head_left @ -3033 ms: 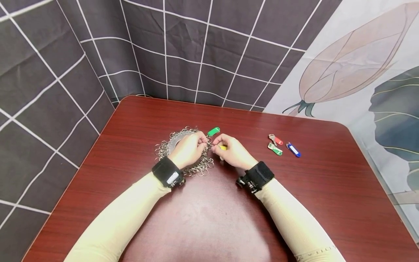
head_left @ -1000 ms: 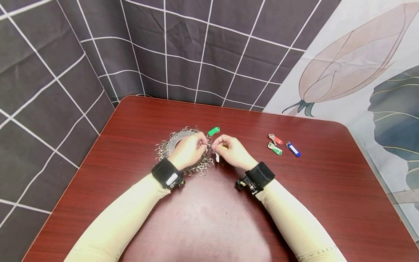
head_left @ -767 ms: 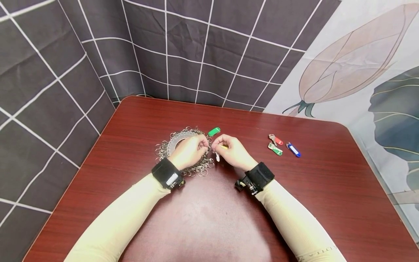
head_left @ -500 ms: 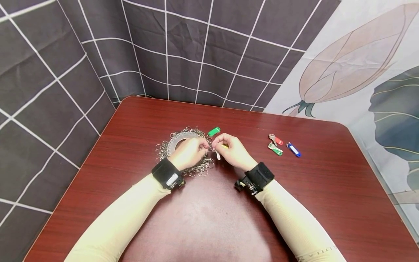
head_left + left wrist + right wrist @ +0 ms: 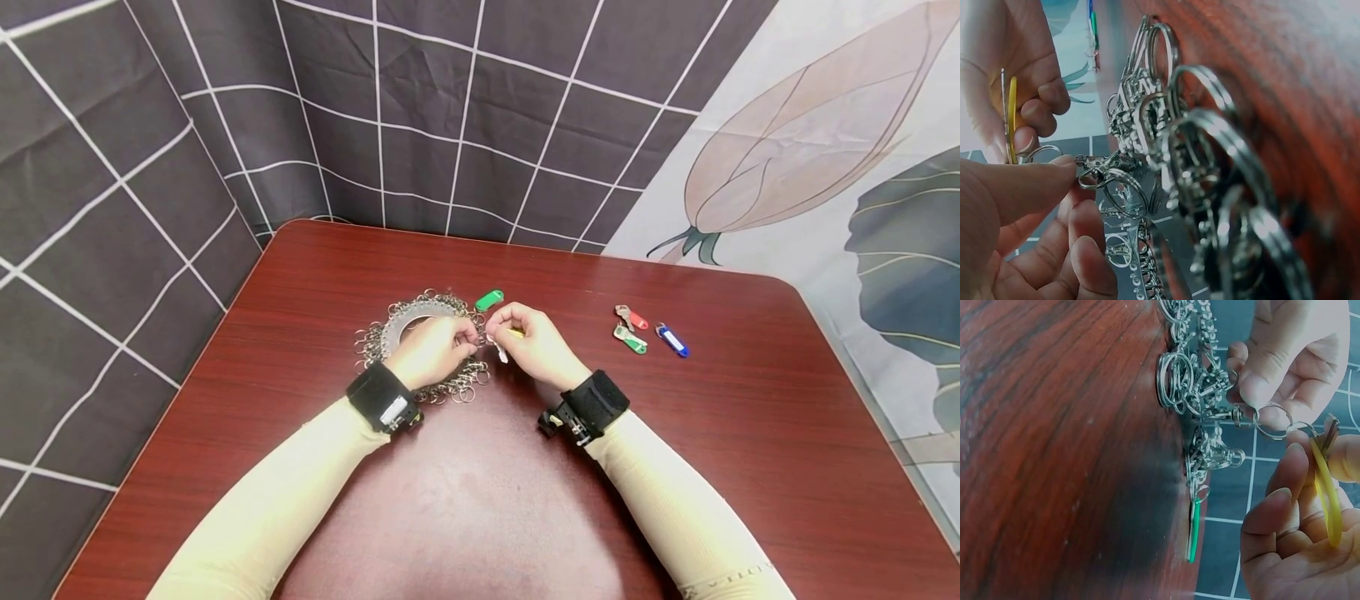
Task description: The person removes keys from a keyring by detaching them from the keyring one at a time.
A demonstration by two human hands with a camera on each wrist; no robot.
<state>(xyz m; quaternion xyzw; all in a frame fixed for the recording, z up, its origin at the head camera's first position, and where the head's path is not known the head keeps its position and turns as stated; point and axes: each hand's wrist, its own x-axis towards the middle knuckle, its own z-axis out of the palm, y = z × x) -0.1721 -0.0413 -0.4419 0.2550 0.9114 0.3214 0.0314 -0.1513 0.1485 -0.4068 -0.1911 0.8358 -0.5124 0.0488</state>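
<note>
In the head view my left hand (image 5: pixel 438 346) reaches over a round metal holder (image 5: pixel 405 321) fringed with split rings and clips. Its thumb and fingertips pinch a split ring (image 5: pixel 1272 423) at one clip of that holder. Just to the right, my right hand (image 5: pixel 532 346) pinches a key (image 5: pixel 501 354) and a yellow key tag (image 5: pixel 1329 500) near their small ring (image 5: pixel 1304 427). The two rings meet between the hands; whether they are linked, I cannot tell. A green key tag (image 5: pixel 490 301) lies by the holder's far right edge.
On the right of the red-brown table (image 5: pixel 360 500) lie a red key tag (image 5: pixel 638 319) with a key, another green tag (image 5: pixel 636 343) with a key, and a blue tag (image 5: pixel 672 341). Dark checked cloth (image 5: pixel 427 125) hangs behind the table.
Over three seconds the key has come into sight below my right fingers, and less of the yellow tag shows. My left fingertips have shifted slightly toward me. The other tags lie still.
</note>
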